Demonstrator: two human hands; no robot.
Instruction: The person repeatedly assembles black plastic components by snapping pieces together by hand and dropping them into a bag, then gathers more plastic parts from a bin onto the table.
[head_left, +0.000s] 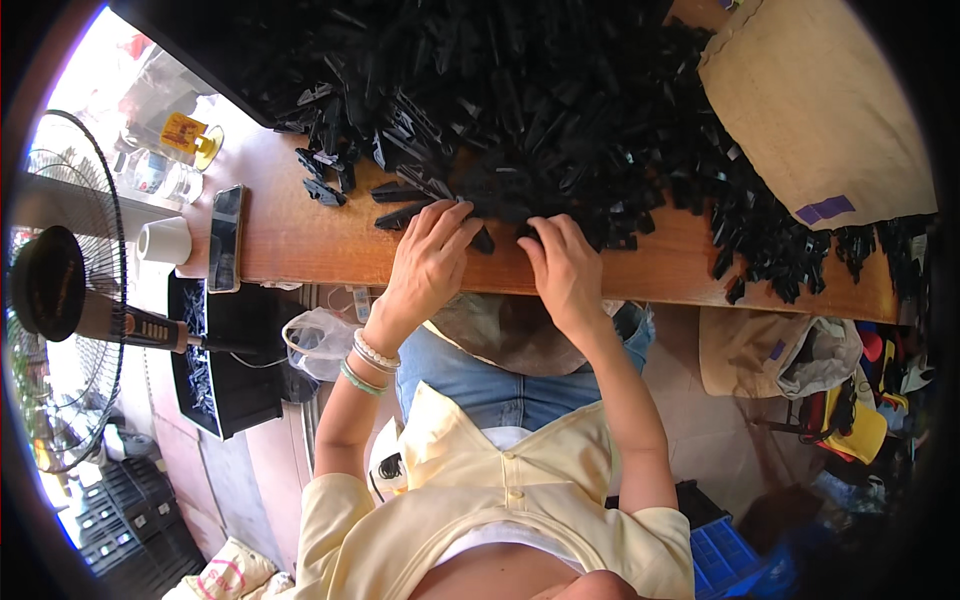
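Observation:
A large heap of small, long black plastic pieces (pixel 500 110), clip-like in shape, covers much of the wooden table (pixel 330 245). At the heap's near edge, my left hand (pixel 430 260) has its fingers bent down and closed over a black piece (pixel 483 240), whose end shows beside the fingertips. Just to the right, my right hand (pixel 568 270) is curled, thumb and forefinger together at a dark piece mostly hidden by the fingers. The two hands are a short way apart. A few loose pieces (pixel 398 214) lie left of my left fingertips.
A phone (pixel 227 238) and a white paper roll (pixel 165 241) lie at the table's left end, near a standing fan (pixel 70 290). A brown sack (pixel 820 110) rests on the heap at right. Below left stands a black crate (pixel 245 355); a brown bag (pixel 740 350) is below right.

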